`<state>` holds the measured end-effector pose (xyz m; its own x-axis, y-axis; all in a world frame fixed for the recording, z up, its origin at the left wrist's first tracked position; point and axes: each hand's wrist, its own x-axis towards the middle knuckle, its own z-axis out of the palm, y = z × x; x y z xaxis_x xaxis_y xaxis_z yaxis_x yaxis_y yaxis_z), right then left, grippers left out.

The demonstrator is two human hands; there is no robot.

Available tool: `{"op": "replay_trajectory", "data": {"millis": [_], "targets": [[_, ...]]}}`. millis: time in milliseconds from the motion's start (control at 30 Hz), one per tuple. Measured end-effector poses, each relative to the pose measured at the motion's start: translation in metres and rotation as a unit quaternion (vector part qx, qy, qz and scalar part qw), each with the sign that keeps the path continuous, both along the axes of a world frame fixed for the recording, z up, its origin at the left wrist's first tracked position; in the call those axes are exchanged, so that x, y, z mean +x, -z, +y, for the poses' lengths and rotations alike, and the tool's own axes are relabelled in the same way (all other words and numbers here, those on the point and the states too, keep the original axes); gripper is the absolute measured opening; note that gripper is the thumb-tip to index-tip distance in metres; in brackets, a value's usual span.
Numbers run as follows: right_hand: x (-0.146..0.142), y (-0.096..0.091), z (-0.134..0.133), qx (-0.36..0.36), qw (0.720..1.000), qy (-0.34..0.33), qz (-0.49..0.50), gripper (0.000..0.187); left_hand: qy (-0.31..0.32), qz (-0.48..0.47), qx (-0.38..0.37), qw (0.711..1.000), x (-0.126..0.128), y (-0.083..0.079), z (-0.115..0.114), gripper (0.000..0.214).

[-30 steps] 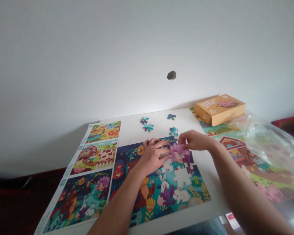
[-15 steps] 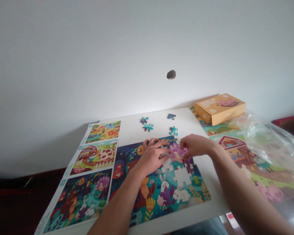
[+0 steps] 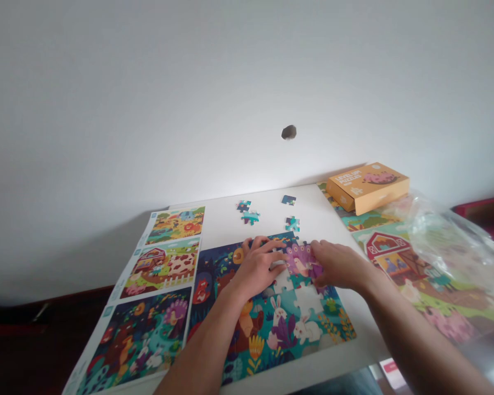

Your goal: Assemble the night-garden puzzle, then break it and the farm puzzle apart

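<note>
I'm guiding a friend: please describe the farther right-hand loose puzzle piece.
On the white table, loose pieces lie beyond the jigsaw. On the right, the farther puzzle piece is mostly dark blue; its nearer neighbour is teal and purple.

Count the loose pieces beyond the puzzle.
4: at left, a dark-blue piece and a teal piece, close together; at right, a far piece and a near piece. Others may be hidden.
</note>
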<state>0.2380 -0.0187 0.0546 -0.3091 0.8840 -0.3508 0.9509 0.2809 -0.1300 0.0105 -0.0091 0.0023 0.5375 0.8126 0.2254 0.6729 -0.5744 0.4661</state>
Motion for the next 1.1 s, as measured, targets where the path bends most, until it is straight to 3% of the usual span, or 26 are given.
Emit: {"op": "replay_trajectory", "data": {"millis": [133,267,467,700,900,1100], "targets": [[0.017,0.005,-0.016,0.009,0.995,0.037,0.095,0.05,0.009,-0.003,0.004,1.0,0.001,-0.002,0.0,0.015],[0.031,0.021,-0.029,0.056,0.974,0.087,0.203,0.053,0.009,-0.007,0.01,1.0,0.002,-0.002,0.0,0.014],[0.033,0.046,-0.039,0.123,0.921,0.222,0.296,0.033,0.007,-0.002,0.021,1.0,0.002,-0.002,-0.001,0.012],[0.031,0.043,-0.048,0.102,0.849,0.318,0.41,0.036,0.003,0.002,0.019,1.0,0.002,-0.003,0.0,0.012],[0.027,0.051,-0.052,0.082,0.836,0.338,0.424,0.038,0.004,0.001,0.01,1.0,0.002,-0.002,0.0,0.013],[0.022,0.051,-0.057,0.103,0.849,0.333,0.397,0.027,0.007,0.0,0.009,1.0,0.002,-0.003,0.0,0.014]]}}
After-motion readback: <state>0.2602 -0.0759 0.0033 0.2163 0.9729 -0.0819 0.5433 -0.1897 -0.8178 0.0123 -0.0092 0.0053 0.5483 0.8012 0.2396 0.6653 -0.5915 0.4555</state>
